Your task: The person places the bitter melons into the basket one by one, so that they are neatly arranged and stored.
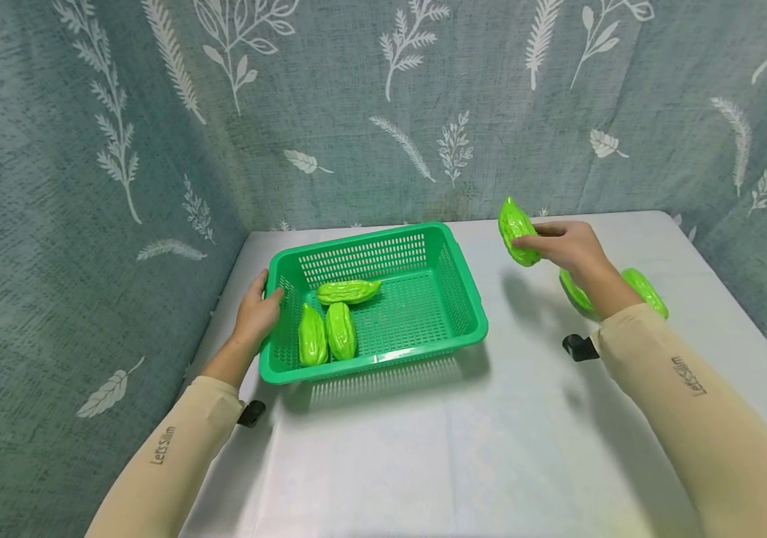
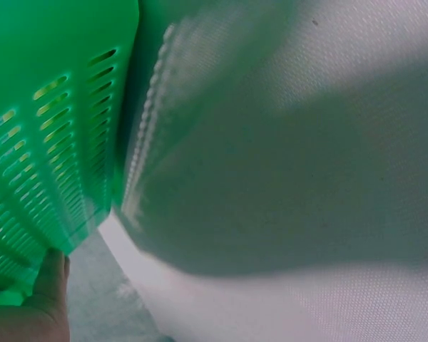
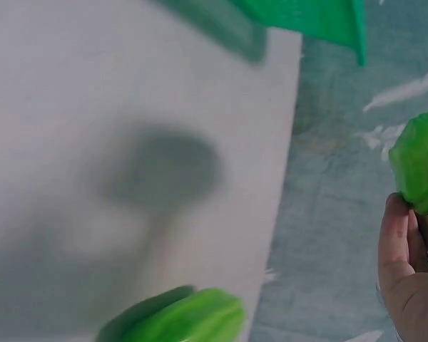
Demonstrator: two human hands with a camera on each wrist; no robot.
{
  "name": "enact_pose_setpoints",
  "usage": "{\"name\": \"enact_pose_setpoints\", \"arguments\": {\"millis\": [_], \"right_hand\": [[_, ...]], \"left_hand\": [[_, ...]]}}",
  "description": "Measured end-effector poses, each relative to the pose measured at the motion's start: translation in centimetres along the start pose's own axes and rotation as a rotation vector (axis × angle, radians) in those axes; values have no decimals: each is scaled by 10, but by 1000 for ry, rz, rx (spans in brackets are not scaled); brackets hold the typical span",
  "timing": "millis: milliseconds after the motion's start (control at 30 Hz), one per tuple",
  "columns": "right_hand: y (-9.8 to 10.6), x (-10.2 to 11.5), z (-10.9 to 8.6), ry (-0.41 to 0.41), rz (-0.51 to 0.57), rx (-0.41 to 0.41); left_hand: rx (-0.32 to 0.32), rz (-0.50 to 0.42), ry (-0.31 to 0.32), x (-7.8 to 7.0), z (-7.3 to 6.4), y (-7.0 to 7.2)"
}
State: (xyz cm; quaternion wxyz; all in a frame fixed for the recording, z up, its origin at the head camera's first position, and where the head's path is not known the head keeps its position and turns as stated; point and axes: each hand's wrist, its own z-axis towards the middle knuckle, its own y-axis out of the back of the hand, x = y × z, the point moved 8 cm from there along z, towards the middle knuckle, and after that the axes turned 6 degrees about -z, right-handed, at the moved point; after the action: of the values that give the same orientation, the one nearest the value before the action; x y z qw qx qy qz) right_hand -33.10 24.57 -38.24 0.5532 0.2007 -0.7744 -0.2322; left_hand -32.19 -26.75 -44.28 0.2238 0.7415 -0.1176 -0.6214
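A green plastic basket with slotted walls stands on the white table. My left hand grips its left rim, the thumb over the edge; the basket's slotted side fills the left of the left wrist view. Inside, toward the left, one bitter melon lies crosswise behind two others. To the right of the basket, my right hand pinches another bitter melon above the table, its pointed tip upward. The right wrist view shows fingertips against this held bitter melon.
Two more bitter melons lie on the table at the right, one partly hidden behind my right forearm and one beyond it. Patterned grey-green cloth rises behind the table and along its left side.
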Motion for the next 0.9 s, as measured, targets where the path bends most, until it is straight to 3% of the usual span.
{"name": "enact_pose_setpoints", "arguments": {"millis": [433,733,900], "right_hand": [[-2,-60,7,-86,-47,5],[-19,-84,13,-52,-159,-14],[-26,-95,12,-71,-201,-28]], "left_hand": [[5,-6,-6,-2,-3,2],[-9,-11,5,0,-3,1],[-13,-12,0,-1,-3,-1]]}}
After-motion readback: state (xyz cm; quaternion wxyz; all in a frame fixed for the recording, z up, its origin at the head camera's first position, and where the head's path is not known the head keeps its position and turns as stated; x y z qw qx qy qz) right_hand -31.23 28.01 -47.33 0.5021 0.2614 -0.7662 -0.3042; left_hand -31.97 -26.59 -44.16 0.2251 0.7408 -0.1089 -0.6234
